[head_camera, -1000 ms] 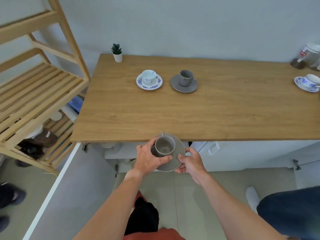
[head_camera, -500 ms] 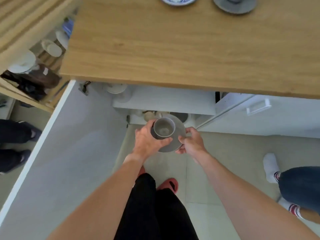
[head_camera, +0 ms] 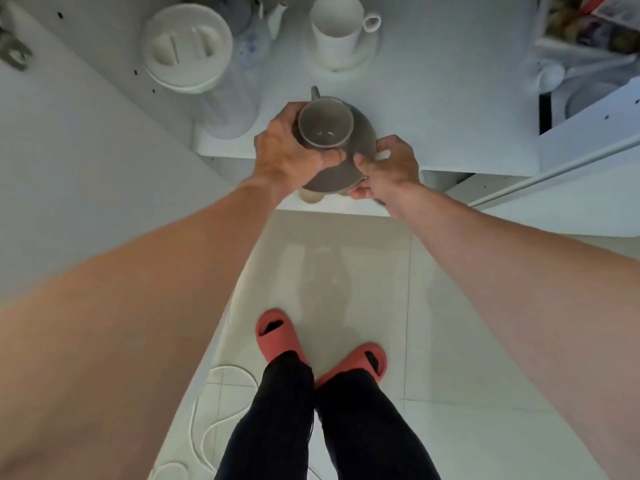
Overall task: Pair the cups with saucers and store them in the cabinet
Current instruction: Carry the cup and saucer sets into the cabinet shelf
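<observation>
Half a second back the wooden counter edge filled the top of my view; now I have bent lower and the cup and saucer have travelled in over the front edge of the cabinet shelf (head_camera: 450, 147). Nearest me are my red slippers (head_camera: 277, 336) on glossy pale floor tiles (head_camera: 346, 271). Further out, my left hand (head_camera: 289, 155) curls round the side of the grey cup (head_camera: 325, 128), thumb across its near wall, while my right hand (head_camera: 388, 168) pinches the rim of the grey saucer (head_camera: 362, 142) between thumb and fingers. Cup sits upright on saucer, handle pointing away from me; whether the saucer touches the shelf yet I cannot tell. Both look like matte glazed stoneware: stiff, fairly light, smooth enough to slide on each other, and liable to chip if knocked. I judge the safest hold is what I have, one hand steadying the cup, the other under the saucer's edge. Beyond, on the smooth white shelf, a white lidded container (head_camera: 188, 46) stands left, and a tall white cup on a white saucer (head_camera: 341, 27) stands further back, well apart from mine
</observation>
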{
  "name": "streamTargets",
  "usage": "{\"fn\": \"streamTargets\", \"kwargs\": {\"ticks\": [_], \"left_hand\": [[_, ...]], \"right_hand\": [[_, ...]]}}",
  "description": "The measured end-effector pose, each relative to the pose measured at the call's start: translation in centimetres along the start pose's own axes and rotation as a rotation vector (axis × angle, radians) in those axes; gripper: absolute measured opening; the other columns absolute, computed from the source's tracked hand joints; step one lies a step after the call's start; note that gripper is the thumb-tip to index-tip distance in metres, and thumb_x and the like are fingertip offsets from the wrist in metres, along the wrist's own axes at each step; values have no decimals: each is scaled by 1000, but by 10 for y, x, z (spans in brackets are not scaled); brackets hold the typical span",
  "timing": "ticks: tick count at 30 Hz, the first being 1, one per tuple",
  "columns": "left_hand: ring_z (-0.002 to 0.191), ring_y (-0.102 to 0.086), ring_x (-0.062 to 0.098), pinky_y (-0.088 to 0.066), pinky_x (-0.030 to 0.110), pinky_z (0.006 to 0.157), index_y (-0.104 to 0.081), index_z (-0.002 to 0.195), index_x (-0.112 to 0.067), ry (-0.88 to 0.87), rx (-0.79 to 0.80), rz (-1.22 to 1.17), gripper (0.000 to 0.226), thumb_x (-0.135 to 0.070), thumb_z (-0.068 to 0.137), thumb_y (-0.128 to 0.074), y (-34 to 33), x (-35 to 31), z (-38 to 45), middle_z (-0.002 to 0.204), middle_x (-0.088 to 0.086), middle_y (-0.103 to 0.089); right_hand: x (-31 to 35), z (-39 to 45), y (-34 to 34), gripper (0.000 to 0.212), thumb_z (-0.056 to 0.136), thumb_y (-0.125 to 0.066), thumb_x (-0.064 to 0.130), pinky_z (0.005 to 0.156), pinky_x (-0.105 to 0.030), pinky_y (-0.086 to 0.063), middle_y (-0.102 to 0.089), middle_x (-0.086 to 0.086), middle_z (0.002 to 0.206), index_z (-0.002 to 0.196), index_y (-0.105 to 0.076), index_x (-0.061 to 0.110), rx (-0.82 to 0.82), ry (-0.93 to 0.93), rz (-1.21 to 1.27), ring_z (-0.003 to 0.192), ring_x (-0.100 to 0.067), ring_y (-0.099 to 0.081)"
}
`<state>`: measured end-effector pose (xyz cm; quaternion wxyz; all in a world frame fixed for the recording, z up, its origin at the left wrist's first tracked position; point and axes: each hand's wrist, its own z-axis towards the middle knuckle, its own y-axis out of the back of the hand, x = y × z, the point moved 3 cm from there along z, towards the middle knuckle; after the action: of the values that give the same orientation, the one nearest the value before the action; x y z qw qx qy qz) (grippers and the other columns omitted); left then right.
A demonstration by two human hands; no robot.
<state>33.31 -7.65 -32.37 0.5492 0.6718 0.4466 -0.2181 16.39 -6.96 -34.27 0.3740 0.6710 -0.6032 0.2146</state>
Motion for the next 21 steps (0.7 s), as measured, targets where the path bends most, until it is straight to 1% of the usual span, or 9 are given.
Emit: {"fn": "streamTargets", "kwargs": {"ticks": [4, 7, 8, 11, 13, 15, 17, 18, 21], "left_hand": [[116, -55, 19, -50, 37, 97, -57, 118, -40, -8, 2, 13, 84, -54, 39, -82, -4, 2, 20, 111, -17, -63], [115, -56, 18, -50, 35, 97, -58, 121, -36, -19, 3, 11, 82, -50, 45, -85, -5, -1, 31, 111, -15, -64], [115, -56, 17, -50, 35, 98, -58, 122, -36, -23, 4, 9, 82, -48, 46, -86, -4, -1, 34, 111, -15, -64], [116, -56, 17, -49, 35, 99, -57, 122, -36, -32, 5, 9, 82, -50, 46, -86, -2, -3, 45, 111, -16, -64], [117, -56, 18, -49, 36, 99, -57, 121, -37, -35, 3, 9, 83, -53, 44, -84, -3, -3, 53, 110, -16, -64], [117, -56, 19, -48, 37, 99, -56, 121, -37, -39, 3, 10, 85, -55, 42, -83, -5, -5, 60, 110, -17, -64], [115, -57, 18, -48, 37, 100, -57, 121, -37, -49, 3, -1, 87, -57, 40, -82, -6, -7, 67, 109, -17, -65], [115, -57, 18, -48, 37, 100, -57, 121, -37, -56, 4, -6, 87, -57, 39, -82, -6, -9, 71, 108, -18, -65], [115, -58, 15, -47, 35, 102, -57, 122, -35, -80, 19, -5, 86, -53, 43, -84, -5, -12, 79, 108, -17, -66]], "right_hand": [[6, 19, -4, 29, 89, -73, 11, 48, -35, -60, -68, -20, 101, 79, -48, 20, -52, 11, -30, 62, -37, -73], [14, 33, -6, 19, 85, -78, 13, 58, -42, -63, -72, -20, 90, 81, -60, 9, -91, 60, -122, 61, -37, -73], [16, 37, -7, 19, 83, -80, 13, 58, -40, -63, -73, -21, 87, 85, -65, 2, -101, 68, -126, 61, -35, -74], [23, 41, -9, 27, 84, -79, 11, 43, -27, -57, -71, -24, 84, 97, -66, -8, -115, 47, -77, 54, -31, -73], [27, 42, -10, 29, 84, -79, 12, 40, -25, -55, -71, -24, 83, 101, -64, -7, -128, 37, -59, 50, -30, -71], [31, 46, -11, 29, 84, -79, 13, 43, -28, -57, -70, -25, 79, 99, -61, -4, -141, 35, -40, 49, -30, -71], [34, 53, -12, 26, 84, -79, 13, 46, -32, -59, -69, -23, 74, 86, -55, 3, -145, 42, -25, 50, -30, -71], [35, 56, -12, 29, 84, -80, 14, 47, -33, -60, -68, -22, 73, 80, -52, 8, -151, 46, -25, 50, -30, -71], [42, 61, -13, 31, 84, -80, 16, 50, -37, -61, -69, -23, 73, 77, -50, 10, -177, 62, -29, 51, -31, -72]]}}
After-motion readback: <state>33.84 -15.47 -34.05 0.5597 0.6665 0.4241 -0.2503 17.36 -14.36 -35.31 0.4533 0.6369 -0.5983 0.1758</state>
